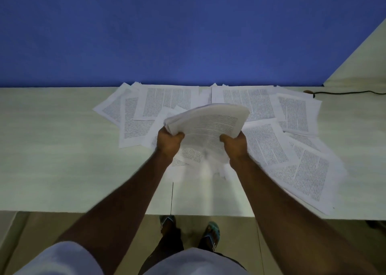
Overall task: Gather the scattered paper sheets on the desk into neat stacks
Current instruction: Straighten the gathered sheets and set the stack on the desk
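Both arms reach forward, left hand [169, 142] and right hand [235, 144] gripping a bowed paper stack [208, 122] above the desk [52, 149].

Dim, bluish light; motion blur near the hands; wide-angle edge distortion.

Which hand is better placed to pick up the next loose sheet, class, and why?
Right, probably. Both the left hand and right hand grip the bundle, but the nearest loose sheets spread beside the right hand, so the left can keep its grip.
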